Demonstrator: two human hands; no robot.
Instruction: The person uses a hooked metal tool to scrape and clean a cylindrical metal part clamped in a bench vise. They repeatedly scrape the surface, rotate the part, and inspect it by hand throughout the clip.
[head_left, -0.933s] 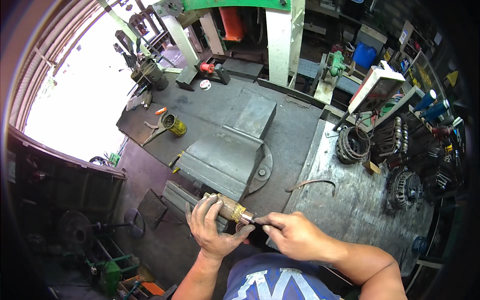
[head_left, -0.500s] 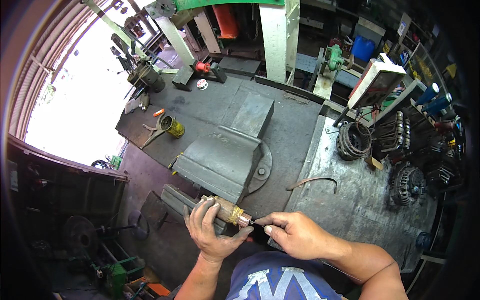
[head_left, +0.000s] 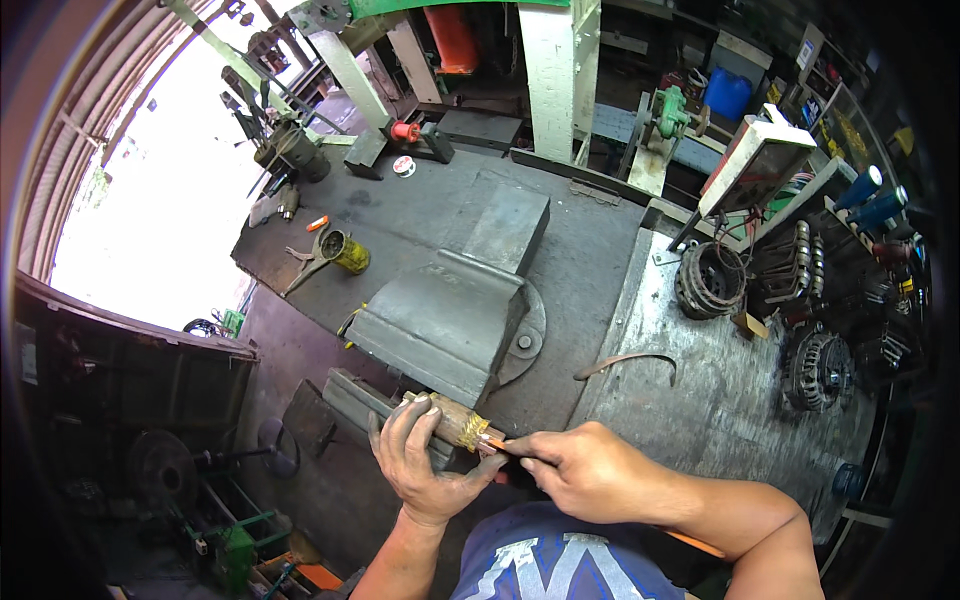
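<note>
My left hand (head_left: 415,462) is closed around a motor armature (head_left: 459,423), a cylinder with yellowish windings and a copper commutator at its right end. The armature is tilted down to the right, just in front of the big grey bench vise (head_left: 430,322). My right hand (head_left: 590,473) pinches a long thin orange blade (head_left: 694,543), which looks like a hacksaw blade. Its tip lies against the commutator end, and its tail shows beneath my right forearm. My palm and forearm hide the blade's middle. My left thumb lies close to the commutator.
The vise's front jaw (head_left: 345,395) lies left of the armature. A yellow can (head_left: 350,254) and pliers (head_left: 302,270) sit on the bench at left. On the right metal-topped table are a curved strip (head_left: 625,362), a stator ring (head_left: 710,280) and an alternator (head_left: 818,370).
The orange blade now shows its flat side at the commutator and under my forearm; before, it appeared only as a thin line. My right hand has shifted slightly; my left hand stays put.
</note>
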